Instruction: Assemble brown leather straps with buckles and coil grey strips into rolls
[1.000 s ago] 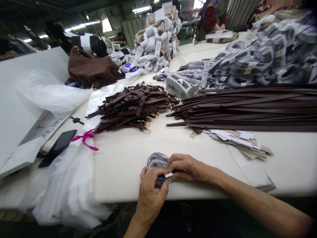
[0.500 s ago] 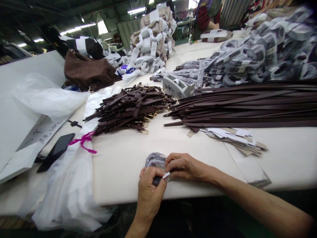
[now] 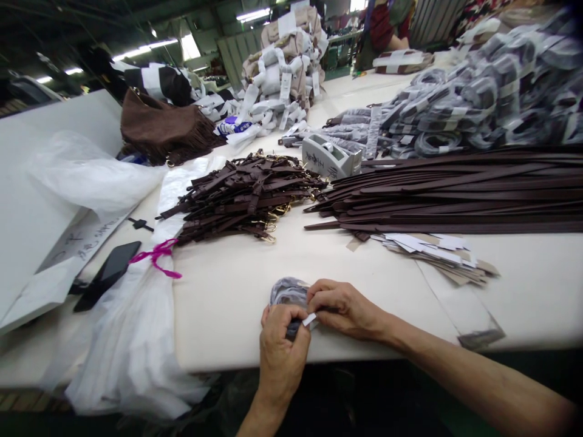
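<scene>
A coiled strap (image 3: 288,291) in clear plastic wrapping rests near the front edge of the table. My left hand (image 3: 283,340) is closed round the near side of the coil, thumb and forefinger pressed on it. From the right, my right hand (image 3: 341,308) pinches at the coil's right side, its fingertips at a small white strip (image 3: 310,319). The strip lies between the two hands. My fingers cover much of the coil, and I cannot make out how the strip is fixed.
Beyond lie a heap of short brown straps with gold hooks (image 3: 246,194), long brown straps (image 3: 455,188), a tape dispenser (image 3: 330,156) and paper strips (image 3: 437,255). Wrapped coils (image 3: 478,103) are piled at back right. Plastic bags (image 3: 141,340) hang over the front edge. A person's arm (image 3: 385,30) shows far back.
The view has shifted slightly, so everything sits a little differently in the picture. Both hands keep their hold on the coil, with only slight finger movement at the white strip.
</scene>
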The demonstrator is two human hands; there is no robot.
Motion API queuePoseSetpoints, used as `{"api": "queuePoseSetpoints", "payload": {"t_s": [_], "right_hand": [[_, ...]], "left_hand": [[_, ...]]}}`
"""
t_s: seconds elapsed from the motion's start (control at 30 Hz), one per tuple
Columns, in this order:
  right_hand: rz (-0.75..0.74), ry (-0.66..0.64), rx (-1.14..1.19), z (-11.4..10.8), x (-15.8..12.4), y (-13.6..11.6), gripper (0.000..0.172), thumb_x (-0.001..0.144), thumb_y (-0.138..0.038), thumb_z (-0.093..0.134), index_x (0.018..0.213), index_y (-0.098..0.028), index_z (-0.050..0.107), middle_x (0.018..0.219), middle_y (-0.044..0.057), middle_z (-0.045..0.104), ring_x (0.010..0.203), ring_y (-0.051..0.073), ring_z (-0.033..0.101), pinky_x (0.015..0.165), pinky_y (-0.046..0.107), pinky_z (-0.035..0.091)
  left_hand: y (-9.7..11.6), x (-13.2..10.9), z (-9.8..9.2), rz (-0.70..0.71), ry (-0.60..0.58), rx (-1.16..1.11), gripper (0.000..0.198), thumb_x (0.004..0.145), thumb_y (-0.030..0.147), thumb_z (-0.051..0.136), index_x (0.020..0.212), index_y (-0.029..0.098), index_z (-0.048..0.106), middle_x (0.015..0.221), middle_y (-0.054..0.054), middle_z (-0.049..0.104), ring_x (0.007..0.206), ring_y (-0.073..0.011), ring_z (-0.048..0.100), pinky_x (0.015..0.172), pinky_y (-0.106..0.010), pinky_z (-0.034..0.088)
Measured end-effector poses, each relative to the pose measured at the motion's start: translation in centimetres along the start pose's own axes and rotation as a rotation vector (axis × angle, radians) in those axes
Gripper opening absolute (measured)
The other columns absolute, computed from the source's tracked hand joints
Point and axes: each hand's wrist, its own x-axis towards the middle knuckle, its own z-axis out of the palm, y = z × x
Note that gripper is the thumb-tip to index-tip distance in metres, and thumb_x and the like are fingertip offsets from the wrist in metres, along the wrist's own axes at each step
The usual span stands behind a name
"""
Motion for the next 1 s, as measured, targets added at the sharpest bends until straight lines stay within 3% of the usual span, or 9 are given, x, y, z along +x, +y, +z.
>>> {"api": "queuePoseSetpoints", "payload": {"t_s": [0.17, 0.33, 0.47, 0.53, 0.7, 0.8, 1.0], "right_hand": [[-0.044, -0.076, -0.045, -0.4, -0.3, 0.0, 0.02, 0.077, -0.006, 0.056, 0.091, -0.017, 0.065, 0.096, 0.006, 0.058, 0.086, 0.014, 0.057, 0.077, 0.023, 0.045], [-0.054, -0.056, -0.039, -0.4, -0.2, 0.3, 0.018, 0.077, -0.005, 0.057, 0.088, -0.016, 0.067, 0.094, 0.006, 0.059, 0.081, 0.013, 0.058, 0.073, 0.022, 0.046], [-0.067, -0.059, -0.044, -0.4, -0.1, 0.1, 0.017, 0.075, -0.004, 0.057, 0.084, -0.014, 0.067, 0.093, 0.006, 0.059, 0.081, 0.013, 0.058, 0.073, 0.021, 0.046], [-0.07, -0.06, -0.041, -0.4, -0.1, 0.0, 0.017, 0.076, -0.004, 0.057, 0.084, -0.015, 0.067, 0.093, 0.006, 0.06, 0.081, 0.013, 0.058, 0.073, 0.022, 0.046], [-0.052, -0.06, -0.047, -0.4, -0.1, 0.1, 0.017, 0.077, -0.006, 0.057, 0.086, -0.016, 0.068, 0.094, 0.006, 0.06, 0.083, 0.013, 0.059, 0.074, 0.023, 0.046], [-0.032, -0.086, -0.015, -0.5, -0.1, 0.3, 0.017, 0.079, -0.008, 0.056, 0.088, -0.017, 0.068, 0.095, 0.006, 0.06, 0.083, 0.014, 0.059, 0.074, 0.024, 0.047], [-0.01, -0.191, 0.002, -1.3, 0.2, -0.4, 0.019, 0.083, -0.014, 0.056, 0.099, -0.017, 0.064, 0.101, 0.006, 0.057, 0.089, 0.014, 0.058, 0.079, 0.026, 0.046]], "left_hand": [[-0.2, -0.3, 0.5, 0.079, 0.048, 0.035, 0.014, 0.074, 0.01, 0.048, 0.077, 0.022, 0.055, 0.076, 0.001, 0.06, 0.077, -0.0179, 0.055, 0.086, -0.042, 0.039], [-0.9, -0.8, 0.4, 0.287, 0.079, 0.11, 0.019, 0.078, 0.005, 0.045, 0.084, 0.021, 0.054, 0.082, 0.0, 0.061, 0.083, -0.0165, 0.056, 0.091, -0.042, 0.034], [-1.1, -1.1, -0.5, 0.398, -0.044, 0.159, 0.023, 0.078, 0.007, 0.046, 0.093, 0.021, 0.055, 0.094, -0.003, 0.06, 0.093, -0.0181, 0.056, 0.096, -0.046, 0.027], [-1.1, -1.0, -0.8, 0.371, -0.094, 0.15, 0.021, 0.08, 0.011, 0.047, 0.094, 0.022, 0.056, 0.096, -0.004, 0.06, 0.096, -0.0193, 0.055, 0.097, -0.047, 0.026], [-1.0, -0.6, -0.5, 0.159, -0.079, 0.101, 0.006, 0.082, 0.019, 0.054, 0.077, 0.022, 0.057, 0.087, 0.0, 0.063, 0.087, -0.0178, 0.058, 0.096, -0.049, 0.025], [-0.8, -0.4, -0.5, 0.068, -0.104, 0.039, 0.003, 0.08, 0.02, 0.055, 0.078, 0.021, 0.055, 0.087, 0.001, 0.062, 0.086, -0.0182, 0.058, 0.097, -0.05, 0.025], [-0.2, -0.2, -0.6, 0.021, -0.128, 0.04, 0.004, 0.078, 0.017, 0.053, 0.077, 0.02, 0.053, 0.085, 0.0, 0.061, 0.086, -0.0178, 0.057, 0.1, -0.052, 0.023]]}}
